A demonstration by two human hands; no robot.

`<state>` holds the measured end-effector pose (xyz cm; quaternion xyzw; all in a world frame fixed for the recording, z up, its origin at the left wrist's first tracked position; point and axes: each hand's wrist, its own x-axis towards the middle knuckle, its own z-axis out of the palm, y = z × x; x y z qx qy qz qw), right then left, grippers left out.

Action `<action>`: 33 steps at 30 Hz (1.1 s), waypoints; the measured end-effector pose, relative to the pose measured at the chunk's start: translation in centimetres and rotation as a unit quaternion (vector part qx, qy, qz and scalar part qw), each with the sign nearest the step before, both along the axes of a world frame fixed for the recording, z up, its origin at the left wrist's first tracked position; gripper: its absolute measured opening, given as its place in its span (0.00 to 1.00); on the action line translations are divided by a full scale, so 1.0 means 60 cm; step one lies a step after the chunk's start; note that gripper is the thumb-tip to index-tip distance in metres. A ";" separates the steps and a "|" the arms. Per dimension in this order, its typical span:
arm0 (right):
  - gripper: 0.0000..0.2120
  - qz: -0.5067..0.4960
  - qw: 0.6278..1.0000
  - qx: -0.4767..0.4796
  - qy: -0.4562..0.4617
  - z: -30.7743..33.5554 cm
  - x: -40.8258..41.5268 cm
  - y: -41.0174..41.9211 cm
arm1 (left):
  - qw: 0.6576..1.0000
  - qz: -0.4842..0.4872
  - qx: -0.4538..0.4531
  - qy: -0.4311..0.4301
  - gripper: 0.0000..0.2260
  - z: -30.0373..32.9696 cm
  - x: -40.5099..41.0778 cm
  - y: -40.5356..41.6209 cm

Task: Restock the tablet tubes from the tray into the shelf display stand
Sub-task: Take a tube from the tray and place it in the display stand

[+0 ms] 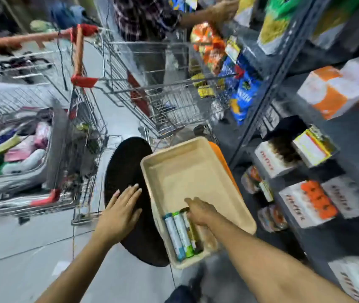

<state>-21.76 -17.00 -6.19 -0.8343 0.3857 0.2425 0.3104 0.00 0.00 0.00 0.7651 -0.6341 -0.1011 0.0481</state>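
There is only one view, from a wide-angle camera worn on the person's head, looking forward and steeply down along both bare forearms. It sits close over the beige tray [196,169], which fills the lower middle with the left hand [119,212] and right hand [199,212] just below the lens. The picture is tilted and bowed at the edges, so the dark shelf unit [283,68] leans along the right side and the floor [32,248] spreads lower left. Further off, up the aisle, wire shopping carts [152,92] and another person's sleeve [143,16] appear, blurred.
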 end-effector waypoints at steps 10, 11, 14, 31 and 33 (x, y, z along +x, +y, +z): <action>0.16 0.038 0.999 0.021 0.030 -0.041 0.039 -0.001 | 1.000 0.015 -0.008 -0.006 0.26 -0.002 0.003 -0.005; 0.15 0.040 0.999 0.013 0.021 -0.039 0.043 -0.004 | 1.000 0.014 -0.004 -0.006 0.26 -0.003 0.002 -0.005; 0.11 0.054 0.998 0.005 0.003 -0.020 0.054 -0.012 | 1.000 0.018 -0.003 -0.005 0.26 -0.003 0.002 -0.002; 0.11 0.101 0.974 -0.167 -0.117 0.421 0.010 -0.086 | 0.997 -0.044 -0.062 0.010 0.29 0.071 -0.009 -0.149; 0.09 0.095 0.962 -0.222 -0.130 0.509 -0.024 -0.103 | 0.993 -0.070 -0.093 0.011 0.28 0.117 -0.030 -0.216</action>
